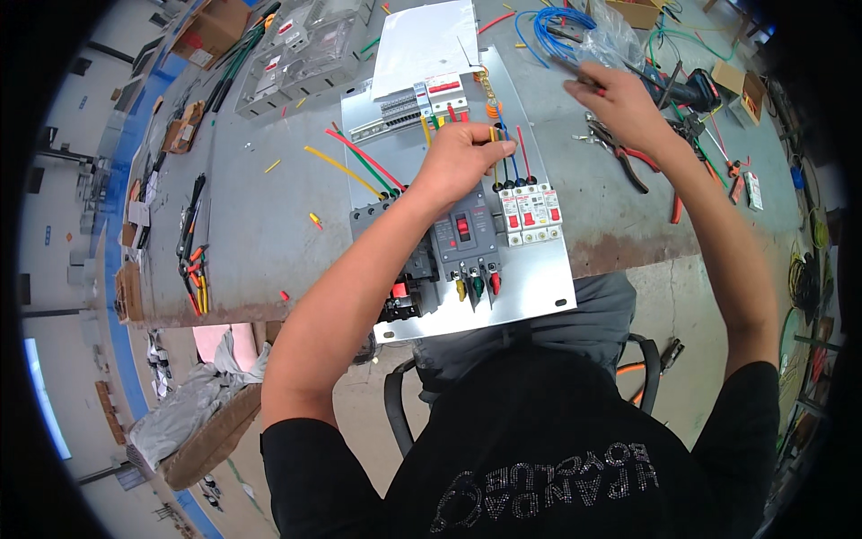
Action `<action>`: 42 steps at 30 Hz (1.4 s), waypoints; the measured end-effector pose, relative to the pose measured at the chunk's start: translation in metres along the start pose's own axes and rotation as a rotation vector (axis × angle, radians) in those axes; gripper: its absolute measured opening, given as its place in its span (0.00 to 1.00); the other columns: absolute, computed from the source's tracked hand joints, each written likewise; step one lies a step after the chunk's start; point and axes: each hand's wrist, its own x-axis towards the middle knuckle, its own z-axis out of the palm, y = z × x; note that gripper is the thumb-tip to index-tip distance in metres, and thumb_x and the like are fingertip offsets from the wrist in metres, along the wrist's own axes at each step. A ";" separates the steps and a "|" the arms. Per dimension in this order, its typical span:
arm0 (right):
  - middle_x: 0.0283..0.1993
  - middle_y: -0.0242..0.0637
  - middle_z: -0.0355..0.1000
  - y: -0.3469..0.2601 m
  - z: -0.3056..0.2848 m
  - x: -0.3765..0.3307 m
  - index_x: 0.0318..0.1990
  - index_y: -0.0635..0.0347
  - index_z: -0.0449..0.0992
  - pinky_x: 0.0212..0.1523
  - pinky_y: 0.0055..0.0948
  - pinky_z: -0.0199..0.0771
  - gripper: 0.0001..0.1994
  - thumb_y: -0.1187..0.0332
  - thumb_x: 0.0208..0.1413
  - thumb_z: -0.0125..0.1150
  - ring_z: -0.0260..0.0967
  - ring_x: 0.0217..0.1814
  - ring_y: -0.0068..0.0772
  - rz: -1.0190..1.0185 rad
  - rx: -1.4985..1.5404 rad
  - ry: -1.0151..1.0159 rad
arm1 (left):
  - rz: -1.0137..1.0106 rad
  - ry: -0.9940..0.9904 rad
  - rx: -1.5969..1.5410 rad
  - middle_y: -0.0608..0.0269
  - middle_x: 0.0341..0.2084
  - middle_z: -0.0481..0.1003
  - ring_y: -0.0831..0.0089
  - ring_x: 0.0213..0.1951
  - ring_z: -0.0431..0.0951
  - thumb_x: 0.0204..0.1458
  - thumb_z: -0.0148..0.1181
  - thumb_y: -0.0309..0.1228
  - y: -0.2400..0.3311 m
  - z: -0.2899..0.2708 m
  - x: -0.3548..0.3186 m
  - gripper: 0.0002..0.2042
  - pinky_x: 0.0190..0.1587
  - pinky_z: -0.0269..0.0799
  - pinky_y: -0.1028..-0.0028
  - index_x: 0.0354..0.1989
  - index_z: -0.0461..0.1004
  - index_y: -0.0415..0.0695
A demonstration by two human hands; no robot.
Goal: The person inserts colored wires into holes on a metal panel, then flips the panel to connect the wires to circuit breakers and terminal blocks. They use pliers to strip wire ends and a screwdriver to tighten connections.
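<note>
The left hand (462, 154) pinches thin coloured wires (507, 162) steady above white breakers (532, 214); at two o'clock, the right hand (620, 101) grips a red-handled tool (579, 76).

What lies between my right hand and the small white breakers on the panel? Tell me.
In the head view, between the right hand and the white breakers lies mostly bare grey table; the red-handled pliers lie just to the right.

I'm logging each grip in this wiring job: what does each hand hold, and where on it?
Left hand pinches the wires above the small breakers. Right hand grips a tool by its handle.
</note>
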 end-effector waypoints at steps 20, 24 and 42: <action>0.41 0.44 0.78 -0.012 0.007 -0.045 0.49 0.57 0.80 0.47 0.49 0.78 0.09 0.64 0.67 0.61 0.78 0.49 0.53 -0.156 -0.325 -0.033 | -0.003 0.045 -0.074 0.63 0.31 0.84 0.78 0.36 0.85 0.66 0.68 0.29 -0.006 0.001 0.001 0.08 0.41 0.81 0.76 0.38 0.85 0.37; 0.47 0.42 0.78 -0.041 0.027 -0.015 0.51 0.54 0.80 0.51 0.48 0.80 0.11 0.72 0.62 0.62 0.78 0.53 0.50 -0.166 -0.485 -0.056 | 0.002 0.043 -0.081 0.63 0.32 0.84 0.78 0.36 0.85 0.66 0.67 0.29 -0.007 0.002 -0.001 0.08 0.42 0.81 0.76 0.38 0.85 0.37; 0.51 0.41 0.77 -0.066 0.027 0.001 0.58 0.53 0.79 0.55 0.44 0.81 0.17 0.73 0.62 0.62 0.76 0.57 0.47 -0.225 -0.636 -0.040 | -0.001 0.028 -0.092 0.63 0.32 0.84 0.78 0.36 0.84 0.66 0.67 0.27 0.000 0.003 -0.003 0.07 0.42 0.81 0.76 0.37 0.85 0.35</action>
